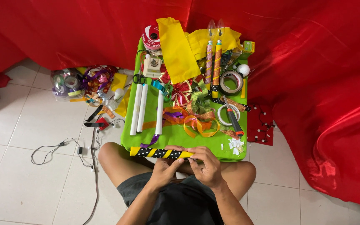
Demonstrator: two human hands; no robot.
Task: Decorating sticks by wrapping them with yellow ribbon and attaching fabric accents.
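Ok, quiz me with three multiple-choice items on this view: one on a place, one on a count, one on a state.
1. Where does the black-handled utility knife lie?
A. on the green table's right side
B. on the floor
C. in a hand

2. How many white tubes lie on the table?
A. one
B. three
C. six

3. How is the yellow-and-dotted wrapped stick held?
A. by both hands, level
B. upright in one hand
C. lying untouched

Answers: 1 A, beside the tape rolls. 2 B, three side by side. 3 A, left hand and right hand grip it.

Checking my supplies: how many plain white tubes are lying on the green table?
3: two white tubes side by side near the table's left edge, and a third white tube to their right, by the ribbon pile. More may hide under that clutter.
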